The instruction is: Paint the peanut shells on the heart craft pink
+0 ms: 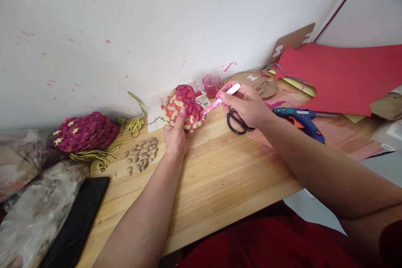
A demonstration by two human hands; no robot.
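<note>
Left hand (176,137): fingers gripping the peanut disc (186,108), thumb on its face
Right hand (248,104): fingers closed in a pinch around the brush (216,104), its white handle pointing up and away
Peanut disc: held at the back of the desk (201,192), near the wall (176,16); red, set with shells, some painted magenta, others bare
Brush tip: pink, at the disc's right edge
Paint cup (211,87): clear, pink inside, just behind the disc
Loose peanuts (143,153): on the desk, left of the left hand
Finished-colour stack (89,132): magenta shells with yellow stars, farther left, cords (96,155) beside it
Scissors (236,125): black handles, partly hidden by the right hand
Glue gun (298,120): blue, beyond the right forearm
Red sheet (348,73): far right
Wall: splashed with pink
</note>
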